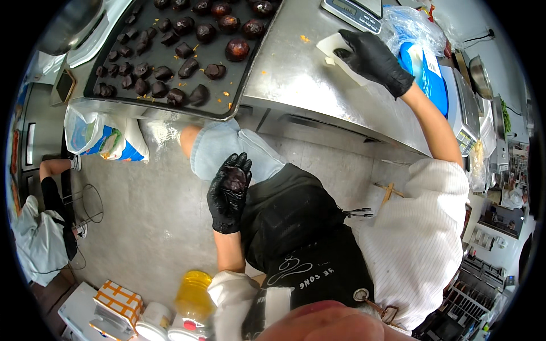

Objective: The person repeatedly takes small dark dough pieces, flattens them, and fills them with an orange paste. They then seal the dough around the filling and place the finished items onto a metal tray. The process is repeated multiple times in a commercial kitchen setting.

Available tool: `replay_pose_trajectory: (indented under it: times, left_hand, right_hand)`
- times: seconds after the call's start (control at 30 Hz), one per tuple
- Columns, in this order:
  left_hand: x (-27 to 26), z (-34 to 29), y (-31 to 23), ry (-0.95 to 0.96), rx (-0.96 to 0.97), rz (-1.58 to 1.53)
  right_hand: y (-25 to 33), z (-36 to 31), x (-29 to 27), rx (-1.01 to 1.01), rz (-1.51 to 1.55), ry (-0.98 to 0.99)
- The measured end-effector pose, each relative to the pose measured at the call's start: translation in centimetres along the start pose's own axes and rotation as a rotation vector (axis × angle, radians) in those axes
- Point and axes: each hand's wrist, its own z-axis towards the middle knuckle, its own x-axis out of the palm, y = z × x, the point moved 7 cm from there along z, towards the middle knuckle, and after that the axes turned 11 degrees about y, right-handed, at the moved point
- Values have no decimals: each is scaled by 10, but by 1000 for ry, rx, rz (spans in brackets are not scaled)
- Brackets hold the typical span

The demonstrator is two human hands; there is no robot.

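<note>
My left hand (229,196), in a black glove, is palm up in front of my apron. Its fingers are bent slightly around a dark brown lump of paste (235,178) lying in the palm. My right hand (372,59), also gloved in black, reaches over the steel counter (284,62). Its fingers close on a flat white piece (354,74) that looks like a scraper; a small cream-coloured bit (330,61) shows at its edge. Left of that hand, a black baking tray (224,94) carries rows of dark lumps (187,68) and several glossy reddish-brown balls (237,49).
A digital scale (352,14) stands behind my right hand, beside a blue package (424,74) and clear plastic wrap (409,28). Orange crumbs dot the tray and counter. A bag (108,136) is below the tray. Another person (40,238) is at far left; a yellow oil jug (194,295) stands behind me.
</note>
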Motion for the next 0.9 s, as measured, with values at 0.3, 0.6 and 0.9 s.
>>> replay_pose_trajectory:
  times: [0.3,0.6,0.9]
  left_hand:
    - [9,2,5,3,3,59]
    - [-13,-9,-4,37,87,-34]
    - [17,-9,6,50,49,48]
  right_hand:
    - [-10,3,-9,31,167,-17]
    - [-139,-118,18,550,198,-87]
    - [21,-22,15,-284,79,-128]
